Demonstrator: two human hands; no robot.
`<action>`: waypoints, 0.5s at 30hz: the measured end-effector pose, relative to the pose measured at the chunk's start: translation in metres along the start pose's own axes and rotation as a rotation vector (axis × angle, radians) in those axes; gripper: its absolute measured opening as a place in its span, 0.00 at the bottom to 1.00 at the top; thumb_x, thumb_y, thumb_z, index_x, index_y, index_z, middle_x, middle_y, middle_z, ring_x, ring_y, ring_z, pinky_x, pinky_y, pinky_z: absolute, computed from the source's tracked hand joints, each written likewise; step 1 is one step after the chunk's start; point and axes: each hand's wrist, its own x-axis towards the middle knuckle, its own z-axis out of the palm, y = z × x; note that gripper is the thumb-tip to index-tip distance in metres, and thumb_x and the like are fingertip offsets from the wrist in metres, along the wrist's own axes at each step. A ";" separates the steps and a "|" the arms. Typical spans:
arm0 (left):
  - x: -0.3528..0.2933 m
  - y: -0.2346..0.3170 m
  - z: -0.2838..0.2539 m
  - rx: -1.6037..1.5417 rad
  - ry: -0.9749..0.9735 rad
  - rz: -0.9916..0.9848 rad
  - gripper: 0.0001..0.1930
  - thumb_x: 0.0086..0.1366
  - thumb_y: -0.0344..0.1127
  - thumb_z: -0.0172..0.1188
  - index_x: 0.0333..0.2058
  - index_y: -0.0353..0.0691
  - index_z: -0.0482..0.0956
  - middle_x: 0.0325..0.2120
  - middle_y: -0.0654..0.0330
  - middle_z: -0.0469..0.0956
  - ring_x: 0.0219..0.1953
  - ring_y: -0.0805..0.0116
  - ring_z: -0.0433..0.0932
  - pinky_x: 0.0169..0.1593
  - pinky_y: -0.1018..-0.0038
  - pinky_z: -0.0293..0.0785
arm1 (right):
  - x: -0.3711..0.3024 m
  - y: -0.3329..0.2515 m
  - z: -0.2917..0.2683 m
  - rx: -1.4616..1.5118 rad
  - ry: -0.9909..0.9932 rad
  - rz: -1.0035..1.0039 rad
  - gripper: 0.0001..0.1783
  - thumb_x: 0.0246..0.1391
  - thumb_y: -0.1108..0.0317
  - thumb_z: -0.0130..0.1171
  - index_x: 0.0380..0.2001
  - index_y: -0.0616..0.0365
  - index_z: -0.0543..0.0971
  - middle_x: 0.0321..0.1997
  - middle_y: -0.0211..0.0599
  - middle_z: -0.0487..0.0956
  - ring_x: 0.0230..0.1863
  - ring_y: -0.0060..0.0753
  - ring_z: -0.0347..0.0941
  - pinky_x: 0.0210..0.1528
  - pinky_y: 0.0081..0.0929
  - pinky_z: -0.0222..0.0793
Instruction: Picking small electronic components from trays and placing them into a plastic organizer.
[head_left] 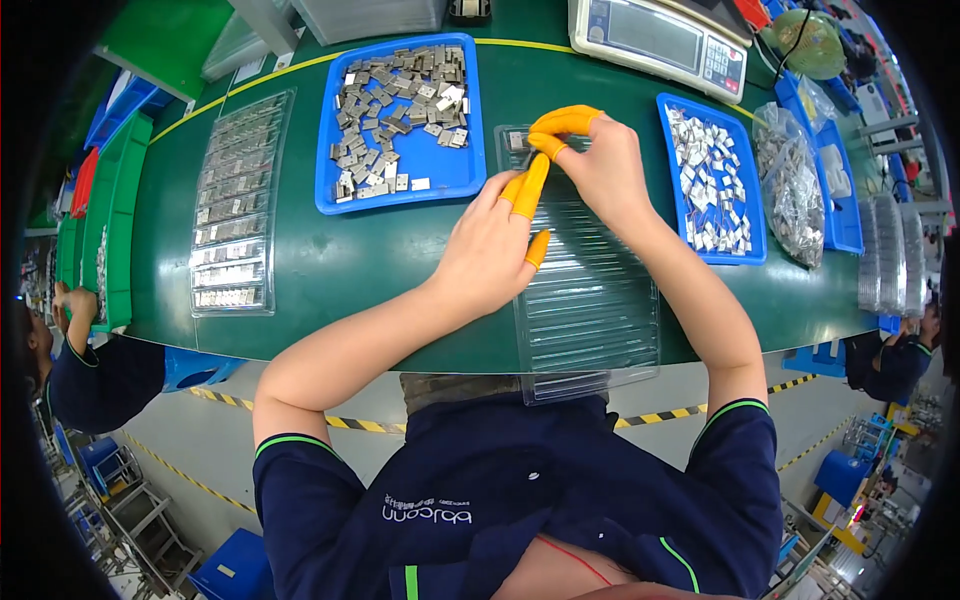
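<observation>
My left hand (488, 247) and my right hand (604, 168) meet over the far end of a clear ribbed plastic tray (585, 300). Yellow finger cots cover several fingertips on both. The right thumb and fingers close in a pinch, and what they hold is mostly hidden; a small dark edge shows beside them. Stretched toward that spot, the left fingers touch or nearly touch the right fingertips, while the left thumb stands apart below. One small metal connector piece (516, 140) lies in the tray's far left corner, just beyond the fingers.
Left of the hands is a blue tray (330, 185) of loose metal pieces, then a filled clear tray (232, 210). To the right are a blue tray (757, 235) of small white parts and a bagged pile (795, 185). A scale (650, 45) stands behind. Co-workers sit at both sides.
</observation>
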 end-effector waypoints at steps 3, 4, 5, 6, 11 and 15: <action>0.000 -0.002 -0.001 -0.003 0.031 -0.004 0.27 0.53 0.33 0.56 0.50 0.25 0.60 0.45 0.43 0.64 0.54 0.48 0.58 0.56 0.64 0.59 | 0.000 0.003 -0.005 0.083 0.006 0.027 0.09 0.43 0.71 0.60 0.32 0.58 0.81 0.30 0.43 0.78 0.31 0.38 0.75 0.34 0.27 0.70; 0.000 -0.002 -0.001 -0.031 0.042 -0.009 0.27 0.53 0.32 0.56 0.50 0.27 0.61 0.46 0.44 0.64 0.54 0.49 0.58 0.57 0.64 0.59 | -0.001 0.006 -0.007 0.079 0.002 0.023 0.09 0.43 0.71 0.60 0.32 0.58 0.81 0.30 0.43 0.78 0.31 0.38 0.75 0.34 0.27 0.70; 0.001 -0.001 -0.001 -0.059 0.052 -0.013 0.26 0.53 0.32 0.56 0.50 0.28 0.62 0.46 0.45 0.65 0.55 0.50 0.58 0.57 0.64 0.59 | -0.002 0.008 -0.009 0.079 0.009 0.034 0.10 0.44 0.72 0.59 0.33 0.58 0.80 0.30 0.43 0.78 0.30 0.38 0.75 0.34 0.26 0.70; 0.001 -0.002 -0.002 -0.061 0.056 -0.016 0.26 0.53 0.32 0.56 0.50 0.28 0.62 0.46 0.45 0.65 0.55 0.50 0.58 0.57 0.64 0.59 | -0.002 0.010 -0.011 0.080 0.016 0.046 0.10 0.44 0.74 0.59 0.34 0.58 0.80 0.30 0.43 0.78 0.30 0.37 0.75 0.34 0.26 0.70; 0.000 -0.001 -0.001 0.051 0.013 -0.003 0.22 0.54 0.32 0.55 0.48 0.33 0.66 0.48 0.50 0.64 0.55 0.53 0.59 0.58 0.65 0.58 | 0.005 0.015 -0.006 -0.047 -0.099 -0.117 0.09 0.43 0.72 0.59 0.31 0.59 0.80 0.30 0.44 0.75 0.34 0.45 0.72 0.39 0.33 0.68; 0.001 0.002 0.000 0.078 -0.006 0.003 0.21 0.54 0.32 0.55 0.47 0.33 0.67 0.48 0.49 0.65 0.55 0.53 0.58 0.58 0.66 0.58 | 0.010 0.012 0.000 -0.080 -0.140 0.085 0.10 0.42 0.66 0.62 0.30 0.59 0.80 0.30 0.42 0.76 0.32 0.42 0.73 0.35 0.32 0.69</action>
